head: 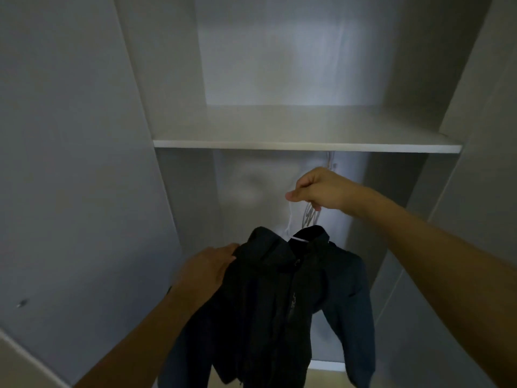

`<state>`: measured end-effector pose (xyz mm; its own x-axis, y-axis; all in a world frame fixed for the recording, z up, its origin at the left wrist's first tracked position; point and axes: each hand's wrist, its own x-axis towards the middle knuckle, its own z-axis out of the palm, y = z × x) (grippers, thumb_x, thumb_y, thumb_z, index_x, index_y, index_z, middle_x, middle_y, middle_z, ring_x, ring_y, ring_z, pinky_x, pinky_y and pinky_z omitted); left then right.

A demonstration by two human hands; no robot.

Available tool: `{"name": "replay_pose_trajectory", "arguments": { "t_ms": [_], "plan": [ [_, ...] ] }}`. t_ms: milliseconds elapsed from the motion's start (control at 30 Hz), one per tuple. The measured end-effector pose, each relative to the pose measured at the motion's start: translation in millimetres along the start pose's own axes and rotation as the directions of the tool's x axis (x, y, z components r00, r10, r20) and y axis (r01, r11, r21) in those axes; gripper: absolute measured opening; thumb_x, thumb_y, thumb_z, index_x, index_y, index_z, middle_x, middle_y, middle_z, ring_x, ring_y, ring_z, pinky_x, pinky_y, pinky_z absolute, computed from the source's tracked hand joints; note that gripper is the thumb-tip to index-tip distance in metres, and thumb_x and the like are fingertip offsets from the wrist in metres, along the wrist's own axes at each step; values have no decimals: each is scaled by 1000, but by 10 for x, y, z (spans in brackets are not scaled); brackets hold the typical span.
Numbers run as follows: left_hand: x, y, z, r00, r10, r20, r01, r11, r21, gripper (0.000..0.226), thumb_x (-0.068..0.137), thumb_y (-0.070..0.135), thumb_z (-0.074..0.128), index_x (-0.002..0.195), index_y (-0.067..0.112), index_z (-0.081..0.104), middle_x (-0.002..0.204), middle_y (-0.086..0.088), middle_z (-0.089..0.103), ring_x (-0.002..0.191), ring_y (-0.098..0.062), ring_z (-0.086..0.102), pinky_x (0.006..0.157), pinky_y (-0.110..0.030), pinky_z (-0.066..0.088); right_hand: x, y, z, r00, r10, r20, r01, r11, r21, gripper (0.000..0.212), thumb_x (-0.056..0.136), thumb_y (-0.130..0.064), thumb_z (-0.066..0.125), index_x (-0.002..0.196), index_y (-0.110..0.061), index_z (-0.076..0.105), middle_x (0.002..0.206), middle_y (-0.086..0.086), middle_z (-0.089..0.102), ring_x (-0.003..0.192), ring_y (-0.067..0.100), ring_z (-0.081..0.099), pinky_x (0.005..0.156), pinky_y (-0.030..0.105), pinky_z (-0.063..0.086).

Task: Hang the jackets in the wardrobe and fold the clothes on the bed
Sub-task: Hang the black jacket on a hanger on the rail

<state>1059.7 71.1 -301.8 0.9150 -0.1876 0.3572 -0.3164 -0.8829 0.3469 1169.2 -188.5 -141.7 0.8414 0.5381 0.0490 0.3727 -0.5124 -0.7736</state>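
Observation:
A dark navy jacket [282, 303] hangs on a white hanger [291, 222] inside the open wardrobe [279, 79], below its shelf [305, 145]. My right hand [319, 189] is closed around the top of the hanger, above the collar. At the jacket's left shoulder, my left hand [208, 266] grips the fabric. The sleeves and body hang down toward the bottom of the view. The hanger's hook and any rail under the shelf are hidden by my right hand and the shelf edge.
White wardrobe side panels [173, 191] stand left and right of the hanging space. An open door panel [70, 163] fills the left. More pale hangers [310, 218] show just behind the jacket's collar. The wardrobe floor [327, 365] shows at the bottom.

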Motion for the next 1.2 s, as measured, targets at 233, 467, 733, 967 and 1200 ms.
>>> {"name": "replay_pose_trajectory", "arguments": {
  "t_ms": [233, 467, 733, 967, 1200],
  "plan": [
    [-569, -206, -241, 909, -318, 269, 347, 936, -65, 34, 103, 42, 39, 131, 26, 49, 112, 0, 67, 93, -14, 64, 77, -22, 49, 324, -237, 627, 999, -28, 22, 27, 998, 64, 51, 84, -14, 70, 37, -23, 52, 45, -13, 38, 48, 3, 41, 61, 21, 38],
    [-664, -191, -265, 803, -519, 294, 593, 748, -297, 47, 104, 42, 37, 94, 4, 64, 91, -10, 67, 75, -16, 60, 67, -19, 44, 705, -451, 858, 999, 16, 49, -13, 999, -51, 26, 88, -21, 67, 63, -17, 58, 69, -5, 52, 67, 7, 50, 58, 20, 36],
    [24, -326, 32, 718, -686, 114, 651, 605, -459, 39, 103, 21, 45, 65, 15, 37, 60, 0, 40, 54, -10, 38, 45, -17, 28, 1265, -189, 1273, 962, 208, 177, -212, 977, 3, 73, 96, -14, 55, 155, -16, 12, 157, 10, 24, 139, 23, 32, 101, 20, 26],
    [950, -903, 298, 664, -746, 50, 692, 589, -418, 39, 104, 20, 44, 66, 12, 37, 66, -3, 42, 65, -20, 49, 57, -27, 38, 2272, 132, 1443, 968, 203, 147, -194, 978, -73, 58, 101, -8, 43, 153, -6, 17, 159, 10, 22, 142, 24, 29, 112, 26, 24],
    [1757, -1588, 537, 620, -780, -88, 655, 576, -489, 29, 102, 24, 45, 78, 9, 47, 72, 0, 48, 63, -15, 47, 63, -28, 41, 3281, 322, 1596, 976, 153, 155, -127, 978, -164, 47, 103, -9, 38, 149, -4, 29, 150, 15, 37, 132, 30, 42, 110, 32, 34]
  ]
}}
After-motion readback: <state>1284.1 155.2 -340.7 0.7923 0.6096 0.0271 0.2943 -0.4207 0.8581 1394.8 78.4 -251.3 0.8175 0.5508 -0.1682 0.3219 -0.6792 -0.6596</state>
